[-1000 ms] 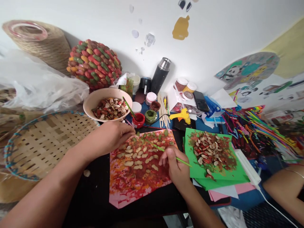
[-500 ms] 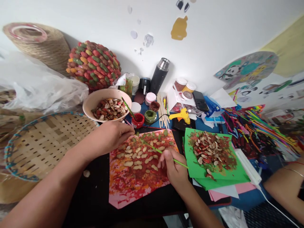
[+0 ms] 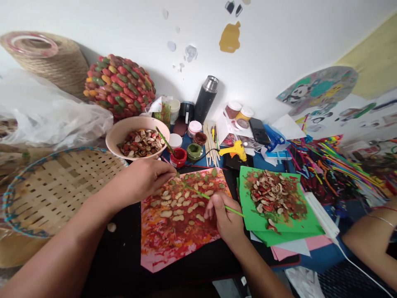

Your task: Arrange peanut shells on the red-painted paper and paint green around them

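Note:
My right hand (image 3: 228, 221) is closed around a thin green paintbrush (image 3: 203, 194), whose tip points left over the paint-smeared pink paper (image 3: 161, 254). Several peanut shells (image 3: 178, 212) lie on that paper, most of them plain tan and some at the far edge painted green. Over the paper's far left corner, the fingers of my left hand (image 3: 147, 178) are pinched together; what they hold, if anything, cannot be made out. Just beyond stand an open red paint jar (image 3: 179, 156), with a second green brush (image 3: 164, 140) leaning in it, and an open green paint jar (image 3: 194, 152).
A bowl (image 3: 113, 142) of shells stands behind my left hand, beside a woven tray (image 3: 62, 186). On the right, green sheets (image 3: 288, 231) carry a shell pile (image 3: 269, 192). A yellow glue gun (image 3: 234, 150) and a black flask (image 3: 206, 99) stand behind. Another person's arm (image 3: 370, 234) shows at right.
The whole view has shifted slightly. My left fingertips have come a little nearer and to the right over the paper's corner; my right hand with the paintbrush has hardly moved.

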Available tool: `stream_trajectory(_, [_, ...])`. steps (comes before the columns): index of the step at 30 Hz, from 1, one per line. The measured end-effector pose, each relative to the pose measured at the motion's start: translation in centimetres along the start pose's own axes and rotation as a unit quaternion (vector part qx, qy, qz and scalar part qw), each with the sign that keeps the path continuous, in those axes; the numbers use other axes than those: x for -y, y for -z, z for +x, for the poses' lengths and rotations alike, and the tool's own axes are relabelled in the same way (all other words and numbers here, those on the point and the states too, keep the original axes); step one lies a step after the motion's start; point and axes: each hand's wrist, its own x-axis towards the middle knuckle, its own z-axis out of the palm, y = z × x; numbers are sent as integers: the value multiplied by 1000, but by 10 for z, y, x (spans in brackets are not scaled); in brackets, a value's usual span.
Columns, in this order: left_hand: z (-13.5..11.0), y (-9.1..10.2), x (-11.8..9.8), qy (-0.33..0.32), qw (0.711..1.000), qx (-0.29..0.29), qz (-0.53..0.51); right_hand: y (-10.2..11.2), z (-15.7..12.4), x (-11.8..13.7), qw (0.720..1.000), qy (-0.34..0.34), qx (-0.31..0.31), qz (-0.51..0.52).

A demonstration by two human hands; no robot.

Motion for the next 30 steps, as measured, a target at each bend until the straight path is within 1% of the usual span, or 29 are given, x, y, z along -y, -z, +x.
stream_trajectory(3, [1, -2, 0, 2, 1000, 20, 7, -1, 0, 0, 1000, 0, 5, -1])
stream_trajectory(6, [2, -3, 1, 8, 1000, 25, 10, -1, -1, 1, 1000, -1, 1, 17])
stream_trajectory(10, [2, -1, 1, 9, 999, 28, 12, 8, -3, 2, 999, -9, -38, 35])
stream_trajectory(13, [3, -1, -1, -1, 1000, 14, 6, 19, -3, 5, 997, -12, -67, 31])
stream_trajectory(16, [4, -6, -6, -15, 1000, 7, -18, 27, -4, 8, 996, -10, -86, 13])
stream_trajectory(18, [5, -11, -10, -24, 999, 12, -26, 30, -4, 8, 995, -15, -94, 2])
stream_trajectory(24, [10, -28, -17, -49, 998, 22, -10, 23, -6, 5, 997, -33, -73, 5])
stream_trajectory(27, [10, -28, -14, -45, 999, 24, 2, 20, -6, 5, 997, -32, -63, 17])
stream_trajectory(30, [9, -24, -8, -32, 999, 15, 10, 18, -5, 3, 997, -32, -57, 29])
